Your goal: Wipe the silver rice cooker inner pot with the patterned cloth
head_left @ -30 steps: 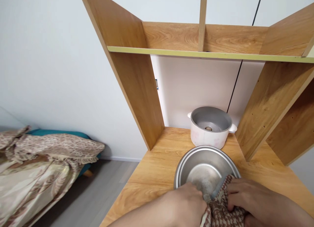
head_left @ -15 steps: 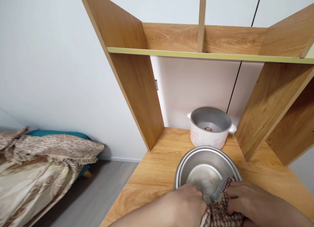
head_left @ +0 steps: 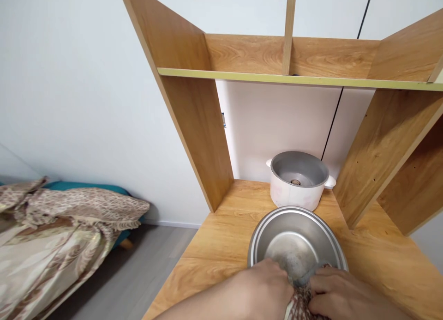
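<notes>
Your L hand (head_left: 258, 287) is bent over the near-left part of the metal pot (head_left: 272, 234), w/ fingertips hidden, so I can't tell if they pinch the cloth (head_left: 300, 304) or only the rim. Your R hand (head_left: 337, 290) has fingers curled narrow on the same cloth, at the near-right side of the pot; how tight, I can't tell. The cloth is bunched btwn your two hands, and the pot opens just beyond your fingers, upright on the wooden top (head_left: 204, 250)

For good work here, I think one hand should steady the pot while the other moves the cloth, b/c pushing w/ both may make it slide or tip. Pls press w/ flat finger pads through the cloth, not w/ nails, and w/ even, small force. Better to gather the loose part under your R palm, so it doesn't catch on the rim or drag the pot

Pls be careful also w/ the white cooker body (head_left: 294, 195), which is beyond your fingers, right behind the far rim: a hard push away from you could knock it. Short strokes along the wall, approx parallel to the rim, look safer to me than strokes straight forward
</notes>
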Available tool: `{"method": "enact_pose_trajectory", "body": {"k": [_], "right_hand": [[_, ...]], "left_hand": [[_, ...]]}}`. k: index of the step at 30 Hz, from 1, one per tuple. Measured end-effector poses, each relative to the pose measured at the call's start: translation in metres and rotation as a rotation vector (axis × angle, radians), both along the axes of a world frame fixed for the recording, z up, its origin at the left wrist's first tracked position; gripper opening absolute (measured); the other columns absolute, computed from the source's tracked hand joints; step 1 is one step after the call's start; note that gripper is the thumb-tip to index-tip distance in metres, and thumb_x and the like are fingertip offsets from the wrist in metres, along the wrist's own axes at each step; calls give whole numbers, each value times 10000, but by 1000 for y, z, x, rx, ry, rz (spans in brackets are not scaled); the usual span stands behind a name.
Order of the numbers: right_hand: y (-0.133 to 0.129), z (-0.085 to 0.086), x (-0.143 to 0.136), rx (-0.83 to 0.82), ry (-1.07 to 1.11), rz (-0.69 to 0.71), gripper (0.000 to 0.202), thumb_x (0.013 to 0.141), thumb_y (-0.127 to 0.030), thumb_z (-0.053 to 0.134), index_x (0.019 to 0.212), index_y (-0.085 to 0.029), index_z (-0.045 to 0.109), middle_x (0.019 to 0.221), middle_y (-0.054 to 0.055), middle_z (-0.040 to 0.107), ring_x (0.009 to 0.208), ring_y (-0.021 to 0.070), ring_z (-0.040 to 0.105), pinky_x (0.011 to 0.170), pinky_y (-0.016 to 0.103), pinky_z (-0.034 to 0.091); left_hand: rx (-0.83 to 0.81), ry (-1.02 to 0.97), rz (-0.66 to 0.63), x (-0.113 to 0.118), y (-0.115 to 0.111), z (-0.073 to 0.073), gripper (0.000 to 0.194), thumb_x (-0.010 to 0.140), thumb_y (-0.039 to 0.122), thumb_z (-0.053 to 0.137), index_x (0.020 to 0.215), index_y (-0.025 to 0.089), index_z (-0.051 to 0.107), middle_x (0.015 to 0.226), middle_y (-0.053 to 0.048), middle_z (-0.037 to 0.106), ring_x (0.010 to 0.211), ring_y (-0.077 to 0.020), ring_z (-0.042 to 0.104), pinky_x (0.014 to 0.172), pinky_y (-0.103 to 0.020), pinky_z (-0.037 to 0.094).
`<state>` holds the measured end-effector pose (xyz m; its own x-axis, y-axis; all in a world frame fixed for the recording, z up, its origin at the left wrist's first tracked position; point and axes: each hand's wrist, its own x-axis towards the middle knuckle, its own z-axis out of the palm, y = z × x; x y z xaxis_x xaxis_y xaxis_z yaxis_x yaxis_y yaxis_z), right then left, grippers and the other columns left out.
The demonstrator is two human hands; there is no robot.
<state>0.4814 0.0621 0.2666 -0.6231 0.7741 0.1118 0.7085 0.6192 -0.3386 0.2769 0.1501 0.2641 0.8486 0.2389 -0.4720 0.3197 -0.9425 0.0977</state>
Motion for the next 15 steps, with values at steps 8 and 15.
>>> {"method": "enact_pose_trajectory", "body": {"k": [8,15], "right_hand": [[-4,-7,3,0,-23,-9,264,945,-281,848,768,-235,658,879,-55,709,813,162,681,717,278,478],[-5,-24,1,94,-76,-54,168,921,-190,820,918,-229,656,923,-4,747,853,228,715,813,326,505]], "left_hand": [[-15,112,-3,7,-3,18,189,777,306,755,879,157,811,749,-122,797,652,-308,754,595,-378,550],[-26,84,34,4,-1,15,164,782,304,737,850,170,804,744,-113,796,662,-297,751,638,-373,562]]}}
